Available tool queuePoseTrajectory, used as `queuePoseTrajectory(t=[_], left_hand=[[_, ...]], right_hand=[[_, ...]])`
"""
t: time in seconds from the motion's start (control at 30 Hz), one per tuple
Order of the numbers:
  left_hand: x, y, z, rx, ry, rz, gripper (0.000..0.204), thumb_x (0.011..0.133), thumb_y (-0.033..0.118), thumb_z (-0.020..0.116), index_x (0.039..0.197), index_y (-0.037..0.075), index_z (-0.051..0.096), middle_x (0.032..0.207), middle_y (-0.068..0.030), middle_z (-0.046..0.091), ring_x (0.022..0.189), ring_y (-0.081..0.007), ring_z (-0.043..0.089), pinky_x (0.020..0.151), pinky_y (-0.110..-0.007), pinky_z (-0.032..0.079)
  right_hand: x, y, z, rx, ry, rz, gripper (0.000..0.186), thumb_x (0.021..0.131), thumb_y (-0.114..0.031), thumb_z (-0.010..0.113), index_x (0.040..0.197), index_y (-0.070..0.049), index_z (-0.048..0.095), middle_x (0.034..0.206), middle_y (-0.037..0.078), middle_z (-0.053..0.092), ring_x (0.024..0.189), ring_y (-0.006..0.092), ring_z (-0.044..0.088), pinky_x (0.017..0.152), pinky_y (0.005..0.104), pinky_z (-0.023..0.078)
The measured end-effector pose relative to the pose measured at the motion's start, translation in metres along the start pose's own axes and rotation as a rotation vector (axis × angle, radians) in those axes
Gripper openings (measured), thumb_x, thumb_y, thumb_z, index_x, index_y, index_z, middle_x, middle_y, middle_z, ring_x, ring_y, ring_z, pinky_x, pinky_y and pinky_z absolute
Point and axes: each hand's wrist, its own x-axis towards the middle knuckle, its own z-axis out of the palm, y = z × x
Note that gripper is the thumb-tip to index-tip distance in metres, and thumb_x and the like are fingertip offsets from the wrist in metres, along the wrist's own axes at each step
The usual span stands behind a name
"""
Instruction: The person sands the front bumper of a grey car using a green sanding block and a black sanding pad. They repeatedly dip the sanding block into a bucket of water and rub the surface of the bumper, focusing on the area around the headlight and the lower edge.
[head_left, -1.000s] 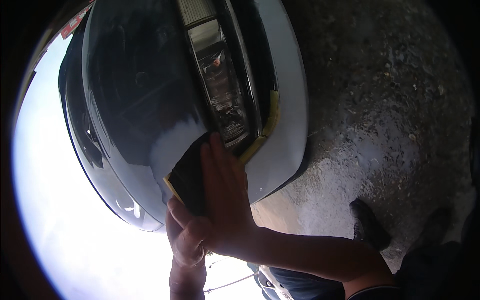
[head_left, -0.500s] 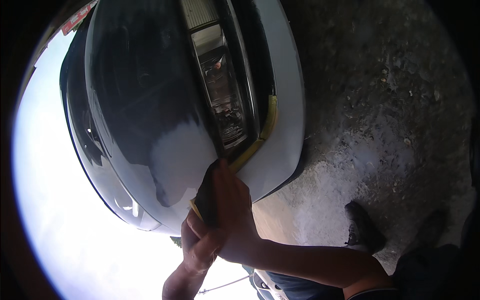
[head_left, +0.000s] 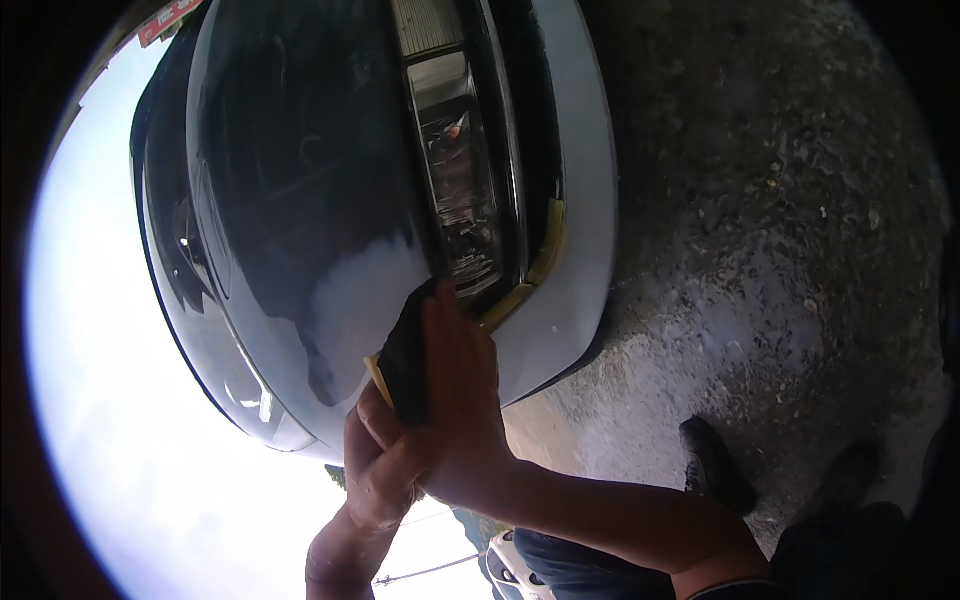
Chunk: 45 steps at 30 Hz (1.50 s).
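Both hands are together at the corner of a glossy dark and pale grey car (head_left: pixel 350 330), below its headlamp (head_left: pixel 462 200). A black, sheet-like piece with a thin yellow edge (head_left: pixel 403 355) lies against the body there; its exact kind I cannot make out. My left hand (head_left: pixel 380 460) has its fingers closed round the lower end of this piece. Along its right side, my right hand (head_left: pixel 460 385) lies with fingers stretched out flat, pointing up toward the headlamp. Yellow masking tape (head_left: pixel 545 250) runs along the dark trim beside the pale bumper, down toward my right fingers.
Rough, wet-looking ground with a whitish patch (head_left: pixel 700 340) spreads to the right of the bumper. A dark shoe (head_left: pixel 712 465) stands on it at the lower right. Another, white vehicle (head_left: pixel 515 570) shows at the bottom edge, and bright sky fills the left.
The view has shifted slightly, so the car sits further right. My hands and the black piece have moved a little up and left in the picture, still at the same corner.
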Motion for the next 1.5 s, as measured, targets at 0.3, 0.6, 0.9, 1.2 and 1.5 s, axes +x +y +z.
queuePoseTrajectory(t=[0.3,0.6,0.9,1.2,1.5], left_hand=[[0.002,0.001,0.006,-0.048,0.077,0.072,0.047,0.072,0.011,0.059,0.115,-0.008,0.056,0.095,-0.0084,0.061,0.085,-0.0168,0.058,0.069,-0.029,0.046],[-0.011,-0.007,-0.001,-0.06,-0.062,-0.075,0.052,0.072,0.013,0.059,0.119,-0.01,0.055,0.104,-0.0094,0.062,0.097,-0.0191,0.059,0.086,-0.029,0.047],[-0.019,-0.016,-0.004,-0.003,-0.035,-0.042,0.067,0.073,0.024,0.063,0.128,-0.012,0.05,0.115,-0.0145,0.062,0.103,-0.0218,0.061,0.09,-0.03,0.048],[-0.021,-0.023,-0.007,0.028,-0.045,-0.065,0.057,0.076,0.019,0.062,0.125,-0.009,0.052,0.116,-0.0137,0.063,0.106,-0.0214,0.059,0.094,-0.032,0.047],[-0.019,-0.009,0.003,-0.002,-0.034,-0.044,0.061,0.075,0.023,0.064,0.124,-0.011,0.051,0.12,-0.016,0.061,0.108,-0.0218,0.056,0.096,-0.031,0.045]], right_hand=[[0.008,-0.004,0.002,0.074,0.05,-0.025,0.094,0.096,-0.054,0.054,0.158,0.008,0.019,0.161,0.031,0.025,0.146,0.0441,0.03,0.12,0.053,0.025],[-0.015,0.005,0.001,0.05,0.031,0.012,0.091,0.097,-0.053,0.054,0.157,0.008,0.023,0.161,0.028,0.028,0.142,0.043,0.036,0.119,0.0518,0.027],[-0.017,0.0,0.0,0.149,-0.025,0.069,0.096,0.094,-0.053,0.056,0.158,0.007,0.019,0.162,0.027,0.023,0.143,0.0403,0.032,0.119,0.0507,0.027],[-0.018,0.004,-0.006,0.145,-0.032,0.074,0.096,0.091,-0.047,0.061,0.158,0.008,0.019,0.15,0.029,0.038,0.129,0.0402,0.044,0.114,0.0524,0.031],[-0.015,0.003,-0.009,0.154,-0.063,0.025,0.099,0.087,-0.049,0.064,0.155,0.009,0.021,0.15,0.029,0.037,0.138,0.0411,0.036,0.117,0.0505,0.028]])
